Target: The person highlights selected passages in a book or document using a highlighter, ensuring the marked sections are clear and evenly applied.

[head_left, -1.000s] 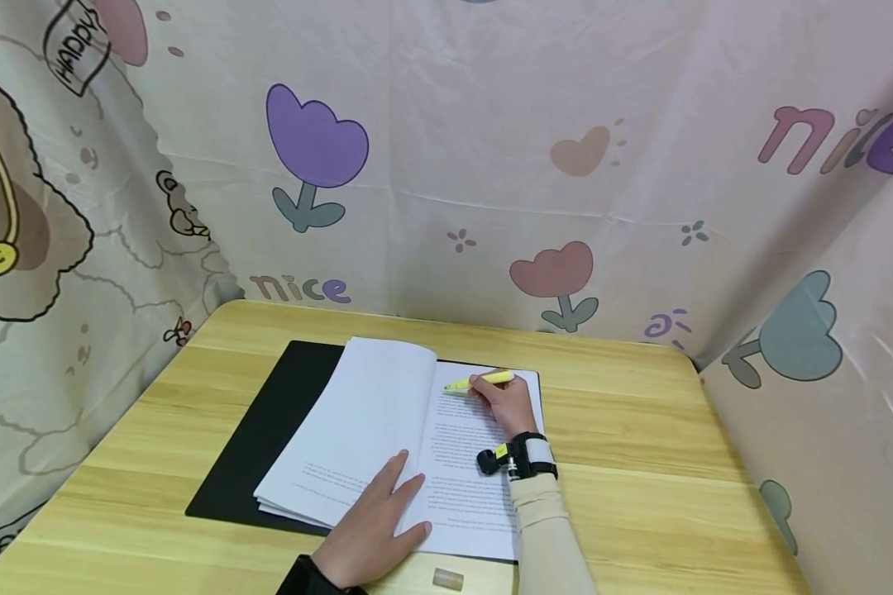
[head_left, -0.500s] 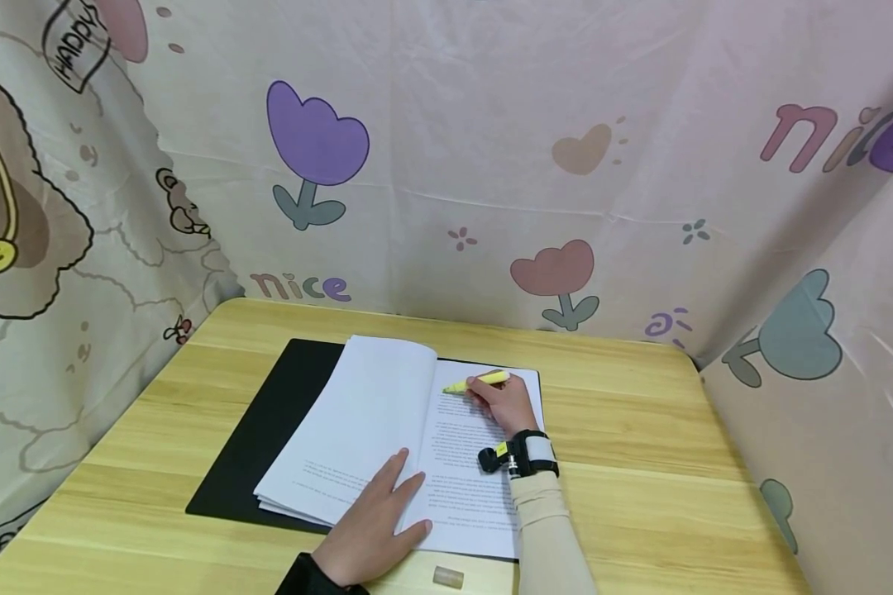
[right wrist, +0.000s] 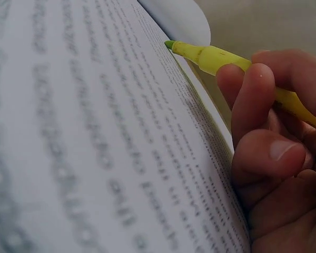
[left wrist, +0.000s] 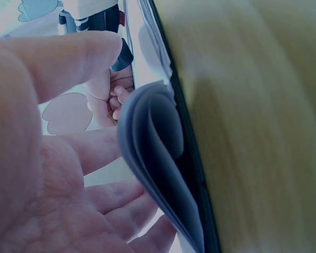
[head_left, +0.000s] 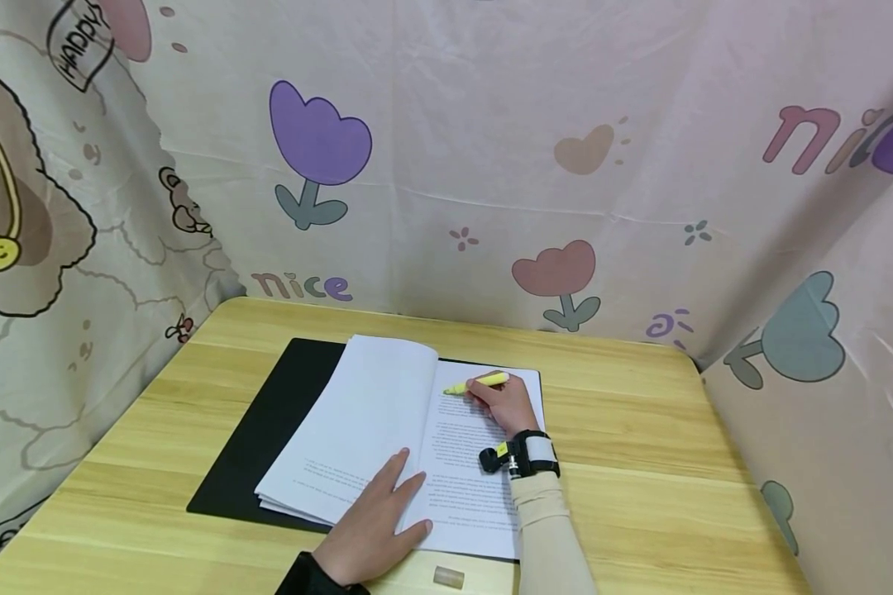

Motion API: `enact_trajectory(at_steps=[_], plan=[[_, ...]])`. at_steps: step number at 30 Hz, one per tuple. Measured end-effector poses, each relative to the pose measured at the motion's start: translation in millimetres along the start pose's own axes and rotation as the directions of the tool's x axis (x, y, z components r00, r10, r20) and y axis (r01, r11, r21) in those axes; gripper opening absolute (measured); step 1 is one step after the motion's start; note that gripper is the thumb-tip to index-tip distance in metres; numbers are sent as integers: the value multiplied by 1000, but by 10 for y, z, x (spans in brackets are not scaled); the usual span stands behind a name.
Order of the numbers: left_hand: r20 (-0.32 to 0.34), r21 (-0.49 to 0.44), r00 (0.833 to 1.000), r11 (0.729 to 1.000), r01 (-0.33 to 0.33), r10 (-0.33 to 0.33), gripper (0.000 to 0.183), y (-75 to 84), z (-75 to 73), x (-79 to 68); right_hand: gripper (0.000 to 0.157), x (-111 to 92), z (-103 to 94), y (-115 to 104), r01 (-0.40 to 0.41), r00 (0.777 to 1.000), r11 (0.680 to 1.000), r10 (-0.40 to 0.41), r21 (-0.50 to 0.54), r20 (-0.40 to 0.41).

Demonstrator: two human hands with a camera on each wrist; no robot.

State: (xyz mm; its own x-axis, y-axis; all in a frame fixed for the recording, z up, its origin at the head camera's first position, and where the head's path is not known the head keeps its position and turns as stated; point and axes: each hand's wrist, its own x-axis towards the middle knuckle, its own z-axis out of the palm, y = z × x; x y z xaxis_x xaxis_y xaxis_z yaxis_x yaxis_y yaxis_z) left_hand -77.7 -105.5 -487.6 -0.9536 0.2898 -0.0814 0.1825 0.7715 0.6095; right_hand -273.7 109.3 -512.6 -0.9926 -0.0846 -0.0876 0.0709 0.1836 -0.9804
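Printed pages [head_left: 365, 397] lie spread on a black folder [head_left: 245, 446], the left-hand leaf curling up at the fold. Near the fold, at the lower part of the pages, my left hand [head_left: 375, 529] rests with its fingers spread. In the left wrist view its palm [left wrist: 52, 195] is beside the curled paper edges [left wrist: 158, 142]. My right hand [head_left: 506, 405] pinches a yellow highlighter [head_left: 479, 383] between thumb and fingers over the top of the right-hand page. In the right wrist view, the highlighter's green tip [right wrist: 169, 44] is right at the upper text lines.
A small greyish cap-like piece [head_left: 449, 578] lies on the wooden table [head_left: 625, 463] just in front of the pages. Patterned cloth [head_left: 446, 165] hangs behind the table and along both sides. A small camera [head_left: 489, 459] sticks out from the right wrist strap.
The highlighter and right hand have shifted very slightly, the tip dropping a little toward the text. My left hand has stayed where it was on the pages.
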Motion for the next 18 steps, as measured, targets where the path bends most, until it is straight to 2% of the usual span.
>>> enact_trajectory(at_steps=[18], plan=[[2, -6, 1000, 1000, 8, -8, 67, -6, -6, 0, 23, 21, -12, -10, 28, 999, 996, -26, -89, 21]])
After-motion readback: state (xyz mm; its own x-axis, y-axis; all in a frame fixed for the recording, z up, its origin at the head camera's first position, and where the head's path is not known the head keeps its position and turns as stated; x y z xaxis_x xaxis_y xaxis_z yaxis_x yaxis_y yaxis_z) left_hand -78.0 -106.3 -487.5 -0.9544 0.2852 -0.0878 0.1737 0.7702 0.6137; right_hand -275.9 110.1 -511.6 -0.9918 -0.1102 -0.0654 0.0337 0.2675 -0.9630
